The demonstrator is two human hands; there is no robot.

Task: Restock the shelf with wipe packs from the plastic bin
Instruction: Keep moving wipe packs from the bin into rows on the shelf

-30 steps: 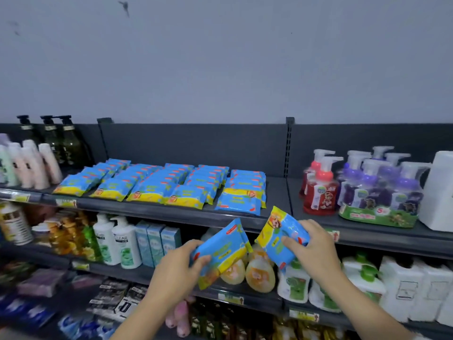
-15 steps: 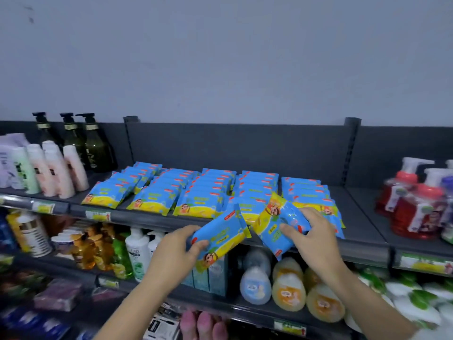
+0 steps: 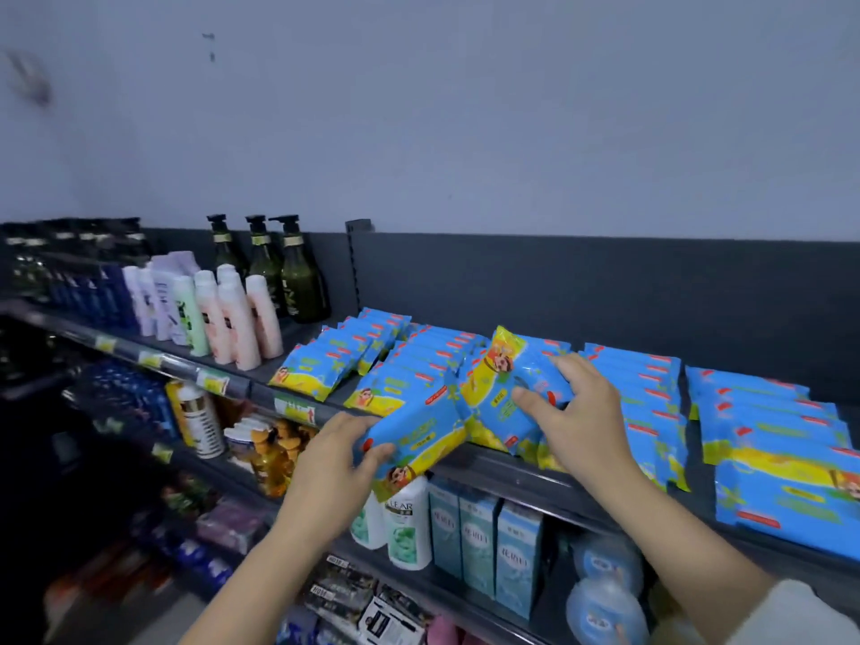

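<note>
Your left hand (image 3: pixel 325 477) curling round blue-yellow wipe pack (image 3: pixel 414 439), holding it tilted at shelf (image 3: pixel 512 472) front lip. Your right hand (image 3: pixel 577 416) gripping second wipe pack (image 3: pixel 507 388) over stocked wipe packs (image 3: pixel 642 379). White bottle (image 3: pixel 405 519) below showing "LEAR"; pack print blurring, unreadable.

My bare forearms rise into frame, the left from 7 o'clock, the right from 5 o'clock. My left hand (image 3: pixel 332 458) grips a blue-and-yellow plastic wipe pack (image 3: pixel 414 439) by its end, thumb on its face. At its 2 o'clock, my right hand (image 3: pixel 579 412) clasps a second wipe pack (image 3: pixel 507 388) of the same blue-and-yellow plastic, knuckles up, thumb pressed on.
</note>
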